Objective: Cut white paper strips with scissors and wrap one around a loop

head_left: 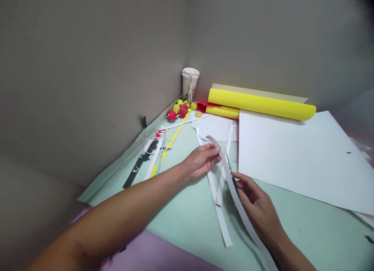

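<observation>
My left hand [204, 160] pinches a long white paper strip [247, 223] near its upper end between thumb and fingers. The strip curves down toward me, past my right hand, and out at the bottom edge. My right hand [258, 206] is closed around dark-handled scissors [234, 184]. Their thin blades point up and away, right beside the strip; I cannot tell whether they touch it. Beneath my hands, a white strip [222, 226] and a shorter white strip [220, 191] lie crossed on the pale green table covering [181, 212].
A large white sheet [292, 154] lies at right, with a yellow paper roll [260, 103] behind it. Small red and yellow balls [171, 115] sit by a lidded cup [190, 82] in the corner. Black paper scraps [140, 166] and a yellow strip [175, 136] lie at left.
</observation>
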`<state>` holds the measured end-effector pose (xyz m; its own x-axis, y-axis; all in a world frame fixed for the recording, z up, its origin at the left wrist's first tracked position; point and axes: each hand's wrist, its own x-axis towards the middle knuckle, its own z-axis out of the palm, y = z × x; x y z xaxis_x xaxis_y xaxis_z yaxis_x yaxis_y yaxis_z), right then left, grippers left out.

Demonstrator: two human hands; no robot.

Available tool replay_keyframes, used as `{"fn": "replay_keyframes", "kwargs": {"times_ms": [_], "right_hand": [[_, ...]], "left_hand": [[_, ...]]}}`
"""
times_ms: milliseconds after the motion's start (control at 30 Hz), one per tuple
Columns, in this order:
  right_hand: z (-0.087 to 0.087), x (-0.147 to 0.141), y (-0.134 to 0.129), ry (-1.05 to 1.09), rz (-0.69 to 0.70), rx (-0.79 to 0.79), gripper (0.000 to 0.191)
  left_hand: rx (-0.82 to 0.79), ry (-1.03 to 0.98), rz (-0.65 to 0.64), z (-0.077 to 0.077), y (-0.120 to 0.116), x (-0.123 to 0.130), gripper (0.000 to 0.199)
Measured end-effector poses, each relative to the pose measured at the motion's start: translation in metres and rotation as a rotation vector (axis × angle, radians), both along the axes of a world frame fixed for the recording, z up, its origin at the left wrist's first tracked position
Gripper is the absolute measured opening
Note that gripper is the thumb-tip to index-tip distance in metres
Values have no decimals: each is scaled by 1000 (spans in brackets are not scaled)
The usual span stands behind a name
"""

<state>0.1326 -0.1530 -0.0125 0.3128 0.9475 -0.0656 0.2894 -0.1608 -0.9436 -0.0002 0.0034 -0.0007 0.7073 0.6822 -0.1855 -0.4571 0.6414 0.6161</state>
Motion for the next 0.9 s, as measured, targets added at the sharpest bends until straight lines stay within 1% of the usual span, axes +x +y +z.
{"fn": "replay_keyframes", "kwargs": {"times_ms": [167, 400, 700, 900], "right_hand": [[-3, 1, -2, -193, 30, 38, 41], [1, -2, -1, -371, -32, 91, 41], [-1, -1, -1, -438, -15, 145, 39], [0, -1, -1, -414, -27, 130, 38]], "left_hand": [[13, 24, 2, 1, -3, 1, 4], [54, 68, 28, 2, -4, 3, 4], [40, 73, 17, 3, -4, 3, 6], [52, 77, 10, 1, -4, 3, 7]]}}
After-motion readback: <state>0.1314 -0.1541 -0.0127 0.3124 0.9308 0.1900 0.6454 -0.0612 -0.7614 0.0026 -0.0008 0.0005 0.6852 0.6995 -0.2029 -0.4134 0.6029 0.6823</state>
